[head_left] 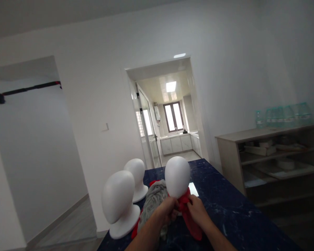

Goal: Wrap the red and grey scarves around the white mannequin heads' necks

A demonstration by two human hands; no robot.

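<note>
A white foam mannequin head [177,176] stands upright on the dark blue marbled table. Around its neck runs a red scarf [191,223], one end hanging down toward me. My left hand [170,208] is closed on the scarf at the front left of the neck, with its fingertips partly hidden. On the other side of the knot area, my right hand [196,207] pinches the red cloth. Left of my hands lies a heap of grey cloth [154,198], with bits of red showing at its edges.
Two more white mannequin heads, a near one [119,197] and a farther one [136,174], stand at the left of the table [225,195]. A wooden shelf unit [230,153] holding trays, with several plastic bottles [288,116] on top, is at the right. Beyond is a kitchen doorway.
</note>
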